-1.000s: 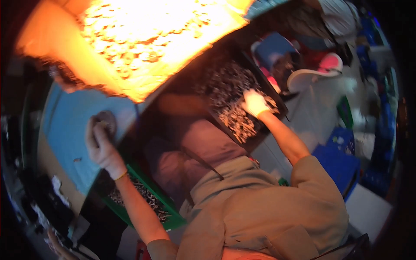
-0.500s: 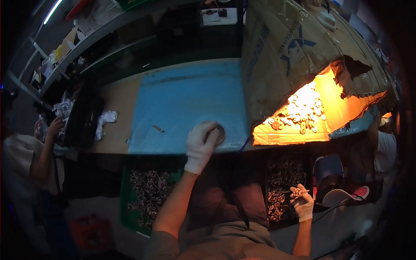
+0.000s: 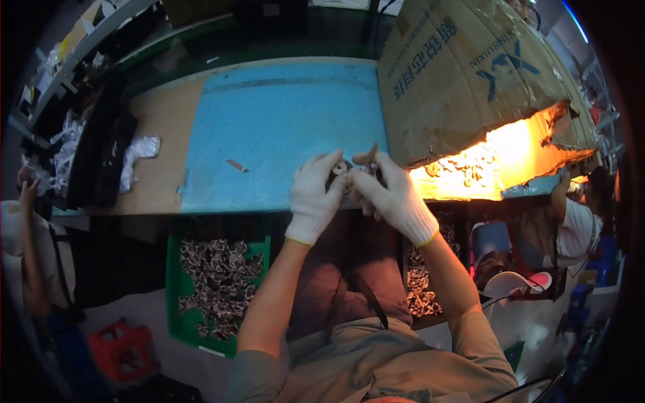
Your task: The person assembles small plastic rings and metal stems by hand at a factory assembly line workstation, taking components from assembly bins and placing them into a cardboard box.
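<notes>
My left hand (image 3: pixel 312 191), in a white knit glove, is closed round a small, round, dark metal part (image 3: pixel 340 168) with a pale ring on its face. Close beside it, my right hand (image 3: pixel 393 195), gloved the same way, grips small brownish metal pieces (image 3: pixel 371 154); one end sticks up past the fingers. The two hands nearly meet over the near edge of a blue work mat (image 3: pixel 289 121). Fingers cover most of both held parts, so I cannot tell whether they touch.
Right, a torn cardboard box (image 3: pixel 470 74) glows inside over many small round parts (image 3: pixel 474 168). Below the bench are a green crate (image 3: pixel 173 295) of metal pieces and more pieces (image 3: pixel 422 289) at right. A thin stick (image 3: pixel 236 165) lies on the mat. People sit at both sides.
My right hand has come up from the pieces below the bench to beside my left hand, bringing small pieces along. My left hand has turned the round part, whose face now shows.
</notes>
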Motion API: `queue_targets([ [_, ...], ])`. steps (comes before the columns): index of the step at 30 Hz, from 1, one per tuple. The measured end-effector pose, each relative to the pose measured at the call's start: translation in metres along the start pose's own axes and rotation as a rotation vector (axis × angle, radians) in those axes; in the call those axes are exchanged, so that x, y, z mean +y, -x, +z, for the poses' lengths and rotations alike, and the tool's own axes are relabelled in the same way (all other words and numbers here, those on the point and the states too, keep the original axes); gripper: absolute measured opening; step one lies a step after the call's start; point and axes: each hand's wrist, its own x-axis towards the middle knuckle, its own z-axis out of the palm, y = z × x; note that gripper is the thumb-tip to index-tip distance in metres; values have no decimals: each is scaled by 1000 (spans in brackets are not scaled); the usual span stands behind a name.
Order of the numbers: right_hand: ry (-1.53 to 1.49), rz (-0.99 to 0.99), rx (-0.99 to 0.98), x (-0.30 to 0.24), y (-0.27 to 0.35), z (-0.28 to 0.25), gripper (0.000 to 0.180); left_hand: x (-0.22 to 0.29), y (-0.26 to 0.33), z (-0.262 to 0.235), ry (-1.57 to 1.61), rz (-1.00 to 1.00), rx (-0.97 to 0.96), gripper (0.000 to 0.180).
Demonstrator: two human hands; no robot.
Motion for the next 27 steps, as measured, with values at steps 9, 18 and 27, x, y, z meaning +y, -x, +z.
queue_targets([
  [9, 716, -324, 97, 11, -50, 7, 39, 5, 0, -1, 30, -20, -9, 35],
  [18, 1092, -343, -3, -1, -59, 16, 40, 4, 4, 0, 38, -109, 1, 38],
  [27, 1301, -354, -149, -17, -61, 22, 31, 29, -15, -10, 965, -499, 238, 74],
])
